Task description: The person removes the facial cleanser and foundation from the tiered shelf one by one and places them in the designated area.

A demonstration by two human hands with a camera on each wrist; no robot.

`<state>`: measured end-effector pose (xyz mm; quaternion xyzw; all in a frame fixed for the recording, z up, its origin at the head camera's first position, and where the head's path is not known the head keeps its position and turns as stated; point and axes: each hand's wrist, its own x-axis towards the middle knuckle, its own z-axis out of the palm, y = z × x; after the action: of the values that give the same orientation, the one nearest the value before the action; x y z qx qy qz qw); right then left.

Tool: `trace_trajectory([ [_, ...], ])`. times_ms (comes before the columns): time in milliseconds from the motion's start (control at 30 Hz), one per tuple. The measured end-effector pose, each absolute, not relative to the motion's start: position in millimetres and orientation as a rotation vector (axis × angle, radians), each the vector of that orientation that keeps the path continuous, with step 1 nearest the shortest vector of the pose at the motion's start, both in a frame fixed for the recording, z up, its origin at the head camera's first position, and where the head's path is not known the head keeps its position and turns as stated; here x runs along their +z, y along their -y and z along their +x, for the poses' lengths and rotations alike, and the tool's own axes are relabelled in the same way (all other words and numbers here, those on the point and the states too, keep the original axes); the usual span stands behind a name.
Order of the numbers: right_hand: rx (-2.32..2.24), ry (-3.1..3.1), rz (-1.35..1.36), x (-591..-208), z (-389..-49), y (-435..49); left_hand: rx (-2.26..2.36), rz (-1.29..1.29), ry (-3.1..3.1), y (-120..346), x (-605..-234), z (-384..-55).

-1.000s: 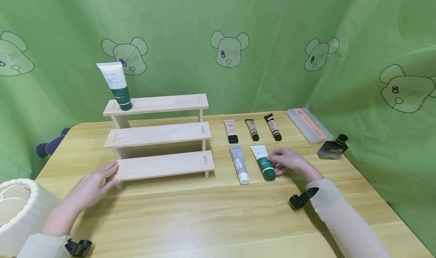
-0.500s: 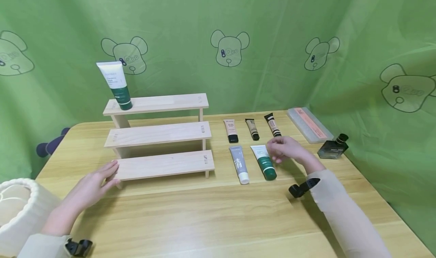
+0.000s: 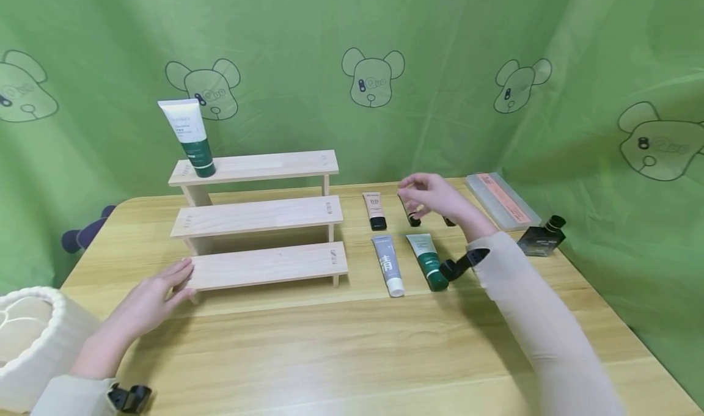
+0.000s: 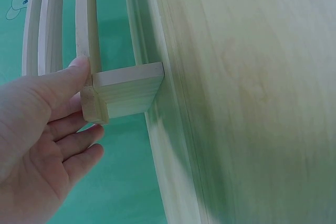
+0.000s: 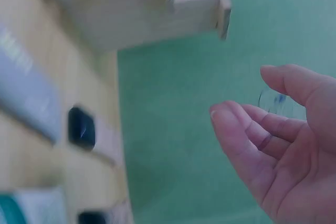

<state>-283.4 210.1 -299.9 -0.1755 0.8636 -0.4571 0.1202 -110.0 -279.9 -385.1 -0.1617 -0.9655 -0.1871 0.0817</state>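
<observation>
At the left end of the three-tier wooden display rack [image 3: 269, 266], my left hand [image 3: 144, 303] pinches the lowest shelf [image 4: 87, 19] between thumb and fingers. My right hand [image 3: 437, 199] hovers over the back row of small tubes, fingers loosely bent. The right wrist view shows a gap between thumb and fingers, with nothing in the hand [image 5: 291, 150]. Beneath it, a small black-capped tube [image 3: 413, 221] is partly covered; another tube [image 3: 449, 222] is mostly hidden. A pink BB cream tube [image 3: 375, 211] lies to their left. In front lie a grey-blue tube [image 3: 389, 266] and a white-and-green tube [image 3: 426, 257].
A larger white-and-green tube [image 3: 189, 138] stands cap-down on the top shelf's left end. A flat translucent case [image 3: 503, 202] and a dark glass bottle [image 3: 541, 237] are at the right. A white lamp shade [image 3: 60, 336] stands at the left. Green curtain [image 3: 286, 49] hangs behind.
My right hand has left the side of the front white-and-green tube and moved back and left, over the small tubes. The left hand has stayed on the rack.
</observation>
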Motion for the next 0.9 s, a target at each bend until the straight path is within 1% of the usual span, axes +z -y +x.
trace_trajectory([
  [200,-1.376,-2.506,-0.622,-279.0,-289.1,-168.9,-0.557,-0.485,2.888,279.7,-383.9,-110.4],
  [433,-1.346,-2.499,-0.734,-266.5,-300.5,-113.8,-0.556,-0.483,2.895,280.2,-382.3,-110.2],
  [900,-1.428,-2.408,-0.878,-262.5,-311.8,-19.8,-0.569,-0.474,2.909,281.2,-385.0,-111.2],
])
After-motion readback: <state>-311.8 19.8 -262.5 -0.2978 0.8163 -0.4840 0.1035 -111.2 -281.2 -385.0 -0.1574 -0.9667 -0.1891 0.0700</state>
